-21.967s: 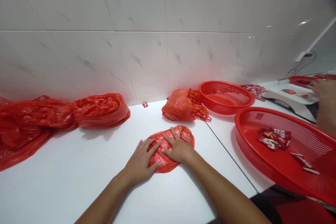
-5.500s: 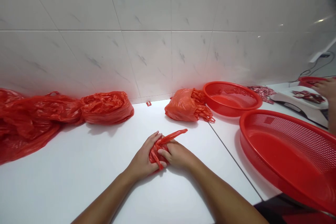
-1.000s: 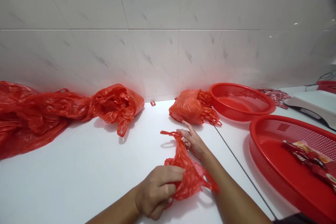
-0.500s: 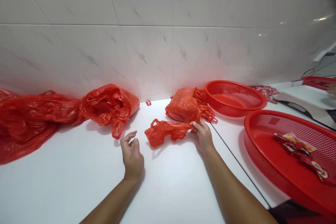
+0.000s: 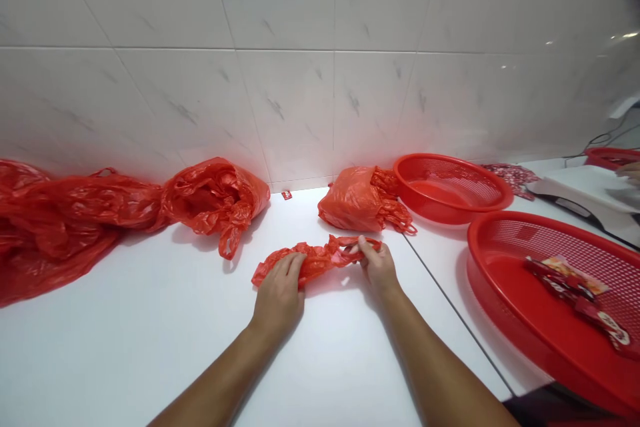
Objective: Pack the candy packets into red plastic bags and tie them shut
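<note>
On the white table (image 5: pixel 150 353), gripping a red bag (image 5: pixel 317 261) with the left hand (image 5: pixel 278 298) and pinching its end with the right hand (image 5: pixel 379 267), both nearly shut; left no longer hanging open off the bag.

Large white tiles with faint grey marbling cover the wall (image 5: pixel 280 60) from 9 o'clock round to 3 o'clock, split by a straight horizontal joint (image 5: pixel 200 49) and thin vertical joints. Bright light falls evenly, leaving a small glare on the glossy tile (image 5: pixel 625 35) near 2 o'clock. A thin black cable (image 5: pixel 595 137) runs low at 3 o'clock. Below, a white counter (image 5: pixel 150 360) meets the wall, with a dark seam (image 5: pixel 455 317) toward 4 o'clock.
</note>
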The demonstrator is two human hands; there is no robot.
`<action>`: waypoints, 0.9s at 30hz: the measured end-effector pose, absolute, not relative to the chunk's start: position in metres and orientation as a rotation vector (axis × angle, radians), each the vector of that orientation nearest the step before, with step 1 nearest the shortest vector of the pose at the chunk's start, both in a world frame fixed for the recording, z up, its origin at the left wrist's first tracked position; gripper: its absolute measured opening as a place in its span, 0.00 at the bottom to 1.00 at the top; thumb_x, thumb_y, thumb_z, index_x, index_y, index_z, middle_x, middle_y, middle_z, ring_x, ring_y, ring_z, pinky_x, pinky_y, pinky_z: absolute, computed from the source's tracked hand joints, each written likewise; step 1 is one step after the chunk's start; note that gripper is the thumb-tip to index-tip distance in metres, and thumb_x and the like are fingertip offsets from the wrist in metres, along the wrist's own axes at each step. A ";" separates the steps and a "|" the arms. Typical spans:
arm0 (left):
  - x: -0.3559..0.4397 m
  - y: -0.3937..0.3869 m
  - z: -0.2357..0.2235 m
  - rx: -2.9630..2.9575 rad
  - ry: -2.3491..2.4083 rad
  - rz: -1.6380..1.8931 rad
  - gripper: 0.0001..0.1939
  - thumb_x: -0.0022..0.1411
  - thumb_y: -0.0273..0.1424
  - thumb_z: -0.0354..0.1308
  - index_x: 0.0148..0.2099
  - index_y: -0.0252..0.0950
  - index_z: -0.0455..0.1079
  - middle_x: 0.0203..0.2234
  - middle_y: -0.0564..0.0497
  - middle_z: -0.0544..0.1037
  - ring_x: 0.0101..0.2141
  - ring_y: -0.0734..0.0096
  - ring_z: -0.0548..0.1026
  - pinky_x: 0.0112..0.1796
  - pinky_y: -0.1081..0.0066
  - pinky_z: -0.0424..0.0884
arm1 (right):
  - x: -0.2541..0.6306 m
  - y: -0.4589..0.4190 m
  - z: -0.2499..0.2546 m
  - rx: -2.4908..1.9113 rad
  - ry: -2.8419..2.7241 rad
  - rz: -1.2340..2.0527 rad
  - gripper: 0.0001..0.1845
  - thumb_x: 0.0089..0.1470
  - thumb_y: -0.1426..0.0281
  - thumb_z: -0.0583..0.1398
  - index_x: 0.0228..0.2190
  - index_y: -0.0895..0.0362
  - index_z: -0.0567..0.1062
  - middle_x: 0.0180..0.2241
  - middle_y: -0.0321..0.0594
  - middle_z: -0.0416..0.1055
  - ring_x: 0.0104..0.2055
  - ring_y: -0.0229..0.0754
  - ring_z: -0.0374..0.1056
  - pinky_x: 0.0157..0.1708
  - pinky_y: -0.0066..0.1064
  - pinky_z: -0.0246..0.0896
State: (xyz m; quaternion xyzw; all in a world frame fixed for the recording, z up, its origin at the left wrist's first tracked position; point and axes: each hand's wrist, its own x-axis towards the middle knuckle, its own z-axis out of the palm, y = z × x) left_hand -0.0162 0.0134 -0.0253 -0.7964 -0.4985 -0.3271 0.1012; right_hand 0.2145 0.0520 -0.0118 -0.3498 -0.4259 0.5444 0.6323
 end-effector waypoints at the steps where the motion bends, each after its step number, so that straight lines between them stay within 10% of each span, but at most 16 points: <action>1: -0.020 0.016 -0.028 -2.346 -1.504 -0.980 0.40 0.52 0.15 0.53 0.67 0.39 0.65 0.54 0.38 0.79 0.53 0.42 0.79 0.50 0.45 0.79 | 0.217 0.054 -0.011 -0.734 -0.871 1.323 0.26 0.60 0.48 0.63 0.27 0.56 0.84 0.37 0.49 0.82 0.33 0.45 0.74 0.33 0.35 0.65; 5: -0.020 0.014 -0.030 -2.334 -1.491 -1.132 0.41 0.55 0.14 0.49 0.69 0.41 0.61 0.63 0.39 0.73 0.62 0.46 0.73 0.56 0.45 0.75 | 0.228 0.062 -0.011 -0.567 -0.631 1.401 0.24 0.61 0.49 0.61 0.47 0.51 0.85 0.45 0.47 0.81 0.30 0.41 0.73 0.33 0.34 0.65; 11: -0.011 0.006 -0.012 -2.304 -1.158 -1.176 0.26 0.59 0.12 0.49 0.53 0.40 0.72 0.67 0.42 0.68 0.72 0.45 0.58 0.66 0.34 0.59 | 0.228 0.063 -0.011 -0.607 -0.629 1.342 0.29 0.60 0.50 0.62 0.54 0.55 0.80 0.32 0.42 0.78 0.29 0.41 0.73 0.29 0.30 0.61; 19: -0.017 0.007 -0.011 -2.250 -1.265 -1.214 0.26 0.61 0.13 0.48 0.55 0.39 0.72 0.55 0.42 0.76 0.55 0.53 0.74 0.54 0.51 0.71 | 0.240 0.061 -0.009 -0.475 -0.797 1.469 0.42 0.45 0.67 0.64 0.64 0.47 0.71 0.48 0.43 0.79 0.45 0.46 0.75 0.39 0.34 0.69; 27: -0.020 0.000 -0.013 -2.303 -1.454 -1.588 0.27 0.58 0.14 0.44 0.52 0.41 0.71 0.55 0.46 0.75 0.57 0.55 0.72 0.61 0.45 0.67 | 0.230 0.065 -0.024 -1.135 -1.384 0.803 0.29 0.56 0.61 0.63 0.59 0.55 0.77 0.35 0.38 0.73 0.27 0.36 0.59 0.28 0.30 0.64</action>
